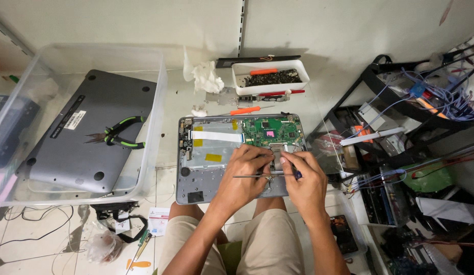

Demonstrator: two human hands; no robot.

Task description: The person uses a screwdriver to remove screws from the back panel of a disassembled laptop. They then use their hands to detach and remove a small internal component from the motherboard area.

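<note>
where white tiled floor (170, 97) meets wall (145, 20), clutter spreads.

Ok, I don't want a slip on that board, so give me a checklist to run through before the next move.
1. Screwdriver held in both hands: ok.
2. Left hand braces on the open laptop base: ok.
3. Right hand grips the blue handle end: ok.
4. Tip seated in a screw: cannot tell, hidden by the hands.
5. Green circuit board uncovered: ok.
6. White screw tray close by: ok.
</note>
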